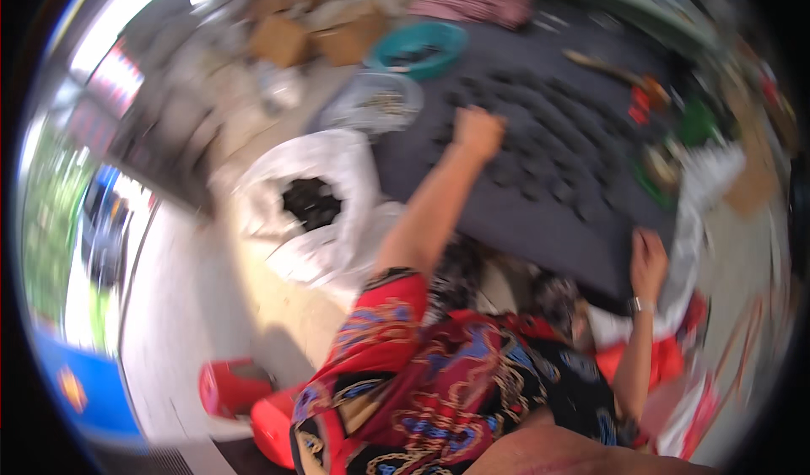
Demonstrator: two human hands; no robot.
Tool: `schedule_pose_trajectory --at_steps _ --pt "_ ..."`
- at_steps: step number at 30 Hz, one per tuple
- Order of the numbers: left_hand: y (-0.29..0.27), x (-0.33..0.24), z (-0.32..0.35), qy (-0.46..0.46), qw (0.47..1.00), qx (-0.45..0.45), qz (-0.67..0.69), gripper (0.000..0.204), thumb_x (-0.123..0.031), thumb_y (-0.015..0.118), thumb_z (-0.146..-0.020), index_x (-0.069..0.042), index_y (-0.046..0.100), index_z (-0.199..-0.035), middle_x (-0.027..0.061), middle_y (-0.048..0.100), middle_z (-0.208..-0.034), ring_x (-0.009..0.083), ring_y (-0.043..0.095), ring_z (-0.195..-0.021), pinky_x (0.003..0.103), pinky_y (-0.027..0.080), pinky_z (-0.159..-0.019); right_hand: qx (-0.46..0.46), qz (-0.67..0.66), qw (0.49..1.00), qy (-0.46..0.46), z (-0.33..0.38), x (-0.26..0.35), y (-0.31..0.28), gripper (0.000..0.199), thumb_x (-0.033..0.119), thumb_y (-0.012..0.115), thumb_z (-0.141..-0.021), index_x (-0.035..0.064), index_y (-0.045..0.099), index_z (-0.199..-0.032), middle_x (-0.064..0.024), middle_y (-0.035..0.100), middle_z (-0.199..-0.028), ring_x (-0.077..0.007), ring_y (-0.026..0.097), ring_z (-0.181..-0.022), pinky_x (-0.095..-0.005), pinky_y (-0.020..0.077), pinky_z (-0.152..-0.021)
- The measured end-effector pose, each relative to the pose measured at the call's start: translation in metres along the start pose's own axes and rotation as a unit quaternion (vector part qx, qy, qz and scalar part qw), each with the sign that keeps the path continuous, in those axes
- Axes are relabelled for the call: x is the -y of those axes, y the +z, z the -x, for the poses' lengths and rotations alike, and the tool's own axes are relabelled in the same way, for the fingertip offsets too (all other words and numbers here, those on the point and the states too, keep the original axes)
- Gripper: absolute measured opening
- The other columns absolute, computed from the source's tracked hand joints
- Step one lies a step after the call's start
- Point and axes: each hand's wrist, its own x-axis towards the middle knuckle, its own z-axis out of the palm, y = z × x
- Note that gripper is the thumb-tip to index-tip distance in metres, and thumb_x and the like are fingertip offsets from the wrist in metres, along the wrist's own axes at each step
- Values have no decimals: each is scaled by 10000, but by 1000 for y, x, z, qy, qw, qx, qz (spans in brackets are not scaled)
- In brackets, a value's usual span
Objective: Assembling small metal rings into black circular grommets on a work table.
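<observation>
Rows of small dark round pieces [548, 129] lie on a dark-covered table [523, 230]; motion blur hides their exact kind. Over the left side of these rows is my left hand [479, 133], its fingers curled closed. Whatever it holds, if anything, cannot be made out. My right hand [648, 264], with a watch [641, 305] at the wrist, is by the table's near right edge. Its fingers look drawn together, and any content is too small or blurred to name. Left of the table, a white sack [354, 167] stands open with black pieces [312, 203] inside.
A teal basin [451, 38] and a clear bowl of small light pieces [384, 102] sit at the table's left edge. A wooden-handled tool [603, 66] lies far right. Cardboard boxes [283, 40] stand beyond. Red objects [232, 388] are on the floor at lower left.
</observation>
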Motion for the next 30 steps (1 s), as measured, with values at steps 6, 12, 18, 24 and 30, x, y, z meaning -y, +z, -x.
schedule_pose_trajectory --at_steps 6,12,18,24,30 --pt "35 -23 -18 -10 998 23 61 312 -243 517 -906 -166 641 -1182 54 675 -986 234 577 -1030 442 387 -896 24 36 999 -24 13 -35 -15 164 104 553 -937 -41 623 -969 -153 634 -899 -277 609 -801 -336 478 -745" --pt "28 -18 -15 -21 998 23 46 352 -221 488 -921 -159 610 -1245 50 677 -991 217 590 -1018 440 370 -917 31 6 999 2 6 -35 -9 159 103 555 -942 -42 616 -966 -127 620 -870 -220 583 -778 -315 466 -741" --pt "23 -20 -13 -3 999 29 24 366 -184 487 -907 -111 603 -1246 55 676 -996 216 599 -997 416 363 -895 37 17 999 4 4 -31 -10 156 99 556 -938 -45 612 -962 -136 619 -870 -233 588 -776 -319 467 -742" --pt "24 -19 -14 30 999 19 17 371 -180 505 -888 -78 609 -1229 76 679 -968 229 613 -962 409 375 -874 30 28 999 -9 5 -29 -9 155 94 550 -937 -48 611 -957 -144 611 -864 -254 587 -772 -325 465 -737" --pt "24 -22 -19 39 999 -1 14 335 -177 508 -886 -40 628 -1167 79 685 -920 232 632 -913 397 391 -847 35 26 999 -5 3 -30 -8 158 102 556 -935 -45 613 -952 -142 609 -859 -249 586 -762 -324 466 -723"
